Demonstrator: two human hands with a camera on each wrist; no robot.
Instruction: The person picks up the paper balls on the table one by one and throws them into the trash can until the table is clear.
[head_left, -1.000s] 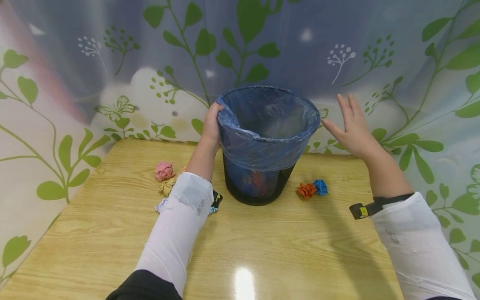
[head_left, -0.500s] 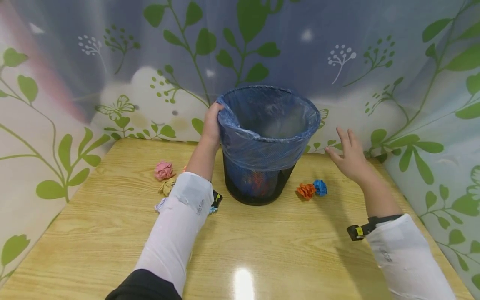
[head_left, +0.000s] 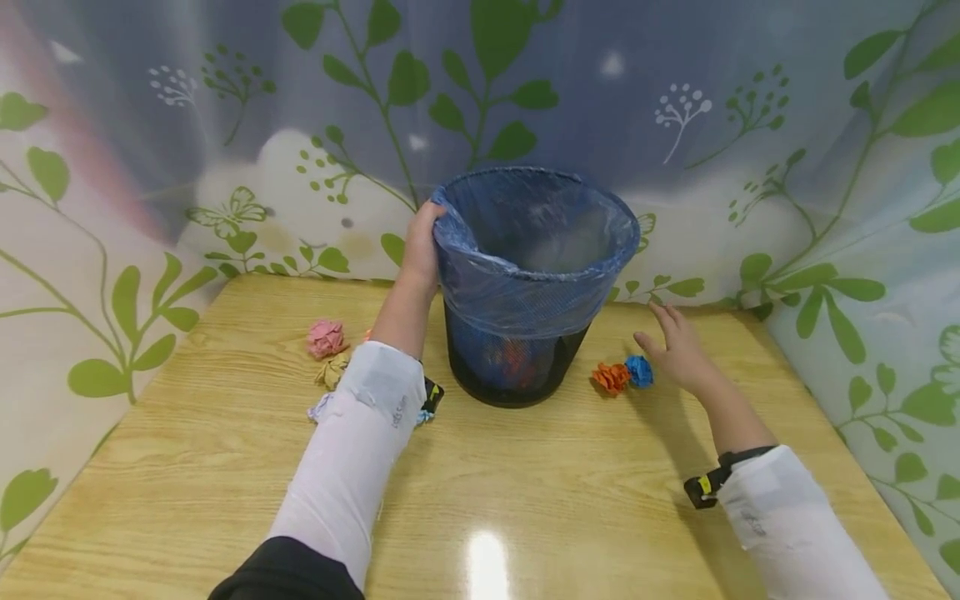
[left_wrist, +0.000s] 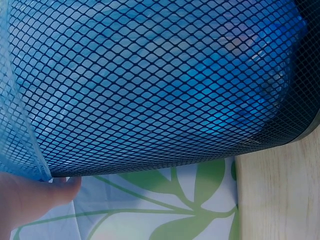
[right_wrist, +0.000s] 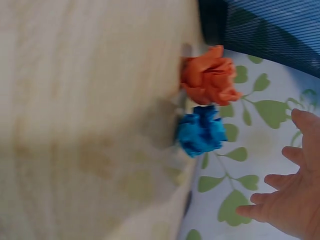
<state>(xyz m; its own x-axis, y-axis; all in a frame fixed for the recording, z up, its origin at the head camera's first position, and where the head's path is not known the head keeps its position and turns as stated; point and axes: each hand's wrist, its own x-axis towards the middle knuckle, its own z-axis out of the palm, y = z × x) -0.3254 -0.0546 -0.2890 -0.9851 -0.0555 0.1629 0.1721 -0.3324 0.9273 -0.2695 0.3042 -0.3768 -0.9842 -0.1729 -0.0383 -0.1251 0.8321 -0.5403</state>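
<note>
Dropped lower with the right hand (head_left: 678,357), spread wide, empty, just right of the blue paper ball (head_left: 640,372); gripping the bin (head_left: 517,367), farther off, with the left hand (head_left: 422,247)!

Black mesh bin (head_left: 487,358) upright, blue-lined; orange ball (head_left: 611,379), blue ball (head_left: 640,372) crumpled, near bin.

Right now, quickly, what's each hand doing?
Left hand: holding the lined bin at its rim.
Right hand: open, holding nothing, near the blue paper ball.
</note>
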